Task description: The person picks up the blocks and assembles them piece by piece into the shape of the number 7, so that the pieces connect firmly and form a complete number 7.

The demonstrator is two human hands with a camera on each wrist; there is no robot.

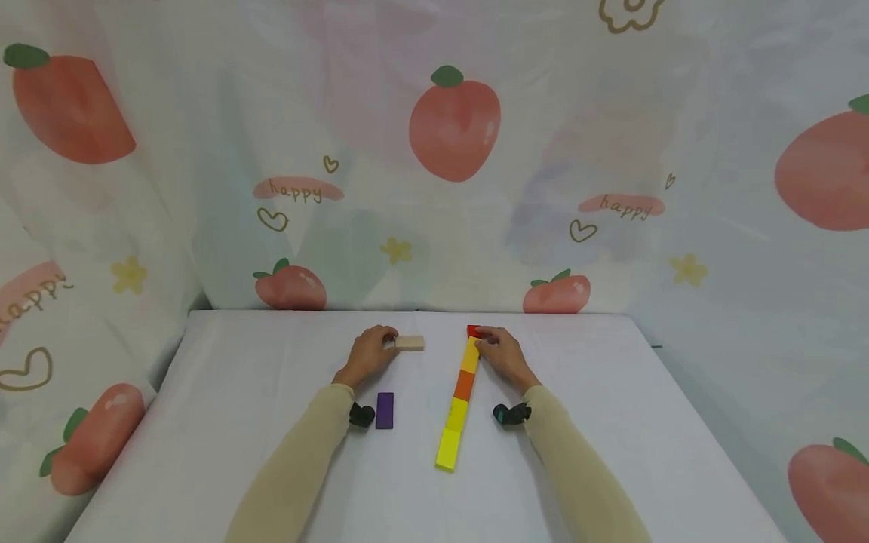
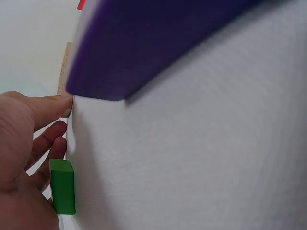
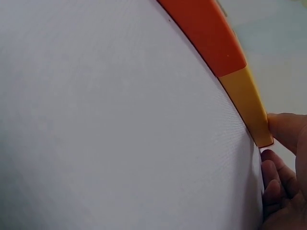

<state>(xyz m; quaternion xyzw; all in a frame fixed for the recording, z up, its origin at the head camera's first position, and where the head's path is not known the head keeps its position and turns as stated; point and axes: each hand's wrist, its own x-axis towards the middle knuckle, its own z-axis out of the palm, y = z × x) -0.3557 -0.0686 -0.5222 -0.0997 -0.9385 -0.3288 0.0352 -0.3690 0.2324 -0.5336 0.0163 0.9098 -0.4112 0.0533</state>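
Note:
My left hand [image 1: 370, 354] pinches one end of a plain wooden block [image 1: 409, 343] between thumb and fingers. Close to that palm in the left wrist view stands a green block [image 2: 63, 187], out of sight in the head view. A purple block [image 1: 385, 411] lies beside the left wrist. My right hand [image 1: 505, 356] holds a red block [image 1: 472, 330] at the far end of a slanting row, its thumb by the amber block [image 1: 470, 356]. Toward me the row continues with an orange block [image 1: 465, 385] and two yellow blocks [image 1: 447, 450], end to end.
A white cloth covers the table [image 1: 584, 354]. Behind it hangs a fruit-patterned curtain [image 1: 380, 98] that also runs down the left side. The row of blocks lies between the two forearms, with the purple block left of it.

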